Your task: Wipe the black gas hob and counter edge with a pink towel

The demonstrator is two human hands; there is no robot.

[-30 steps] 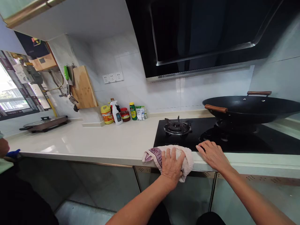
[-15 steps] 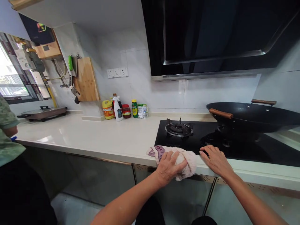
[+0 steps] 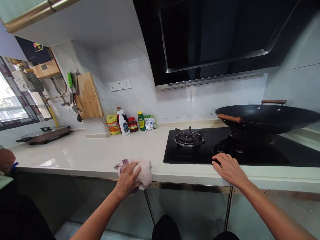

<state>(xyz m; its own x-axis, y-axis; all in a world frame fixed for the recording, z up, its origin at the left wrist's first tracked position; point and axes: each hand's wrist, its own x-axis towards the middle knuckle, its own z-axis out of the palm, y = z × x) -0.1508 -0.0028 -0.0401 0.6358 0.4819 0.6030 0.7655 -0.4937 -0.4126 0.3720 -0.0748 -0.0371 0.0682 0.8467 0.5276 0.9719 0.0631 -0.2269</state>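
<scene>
My left hand [image 3: 128, 180] presses a pale pink towel [image 3: 145, 171] with purple marks onto the front edge of the white countertop [image 3: 95, 150]. Its fingers curl over the cloth, and part of the towel hangs past the edge. To the right, my right hand [image 3: 229, 168] rests with fingers apart on the front edge of the black gas stove [image 3: 185, 158], holding nothing. Behind the hands is a bare burner [image 3: 189, 138]. A large black wok [image 3: 265, 116] with wooden handles sits over the right burner.
Against the back wall stand a yellow jug [image 3: 113, 125], a white spray bottle [image 3: 123, 123], a red-lidded jar [image 3: 132, 124] and a green bottle [image 3: 141, 121]. A lidded electric pan [image 3: 45, 135] sits far left. Another person's hand [image 3: 6, 160] shows at the left edge. A range hood [image 3: 212, 43] hangs above.
My left hand has slid the towel leftward, from the stove's front edge onto the countertop. My right hand stays by the stove. The view has tilted, and the other person shows less at the left.
</scene>
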